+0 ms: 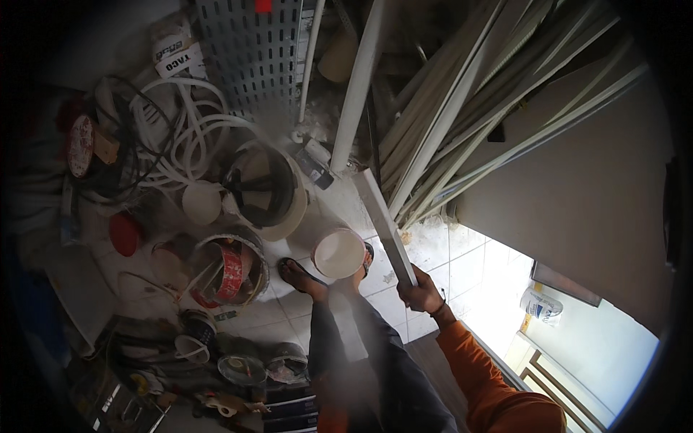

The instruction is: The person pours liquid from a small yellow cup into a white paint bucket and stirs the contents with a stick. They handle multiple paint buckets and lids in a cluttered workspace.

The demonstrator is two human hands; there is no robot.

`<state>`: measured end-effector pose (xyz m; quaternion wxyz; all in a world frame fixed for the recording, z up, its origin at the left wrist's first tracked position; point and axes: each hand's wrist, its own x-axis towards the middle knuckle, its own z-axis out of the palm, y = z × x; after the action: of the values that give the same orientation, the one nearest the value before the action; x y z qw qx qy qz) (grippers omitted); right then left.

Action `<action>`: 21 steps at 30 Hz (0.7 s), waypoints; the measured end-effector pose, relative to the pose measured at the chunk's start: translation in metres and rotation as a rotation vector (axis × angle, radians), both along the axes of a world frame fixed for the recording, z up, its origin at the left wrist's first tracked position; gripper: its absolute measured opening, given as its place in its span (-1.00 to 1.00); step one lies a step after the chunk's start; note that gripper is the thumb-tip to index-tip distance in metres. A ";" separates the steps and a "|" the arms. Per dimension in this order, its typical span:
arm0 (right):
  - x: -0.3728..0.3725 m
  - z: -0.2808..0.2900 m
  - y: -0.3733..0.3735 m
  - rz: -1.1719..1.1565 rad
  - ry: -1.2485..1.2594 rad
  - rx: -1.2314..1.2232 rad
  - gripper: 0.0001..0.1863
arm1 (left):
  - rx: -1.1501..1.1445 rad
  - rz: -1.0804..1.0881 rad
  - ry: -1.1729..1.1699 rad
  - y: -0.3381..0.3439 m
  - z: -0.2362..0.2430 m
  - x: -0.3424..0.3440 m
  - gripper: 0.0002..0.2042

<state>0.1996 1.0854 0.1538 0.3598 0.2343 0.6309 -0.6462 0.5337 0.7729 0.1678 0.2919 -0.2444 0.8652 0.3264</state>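
Note:
My right hand, at the end of an orange sleeve, is closed round the lower end of a long flat-sided bar, pale on one face and grey on the other. The bar slants up and to the left, its far end near a white pipe. My left hand does not show; only a bit of orange sleeve appears at the lower edge. Between my sandalled feet stands a white round container with an open mouth. A blurred pale patch covers part of the view over my legs.
Long pale pipes and strips lean at the upper right beside a large grey panel. Left of my feet stand a large bucket, a tool-filled bucket and coiled white hose. A slotted metal tray rises behind.

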 end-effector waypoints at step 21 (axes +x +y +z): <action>0.096 0.009 0.007 0.532 0.230 0.706 -0.41 | 0.067 -0.037 -0.291 -0.001 0.010 0.034 0.13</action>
<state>0.2953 1.0926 0.1630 0.3389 0.0994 0.8867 -0.2985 0.5679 0.7719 0.1777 0.4280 -0.2635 0.8067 0.3109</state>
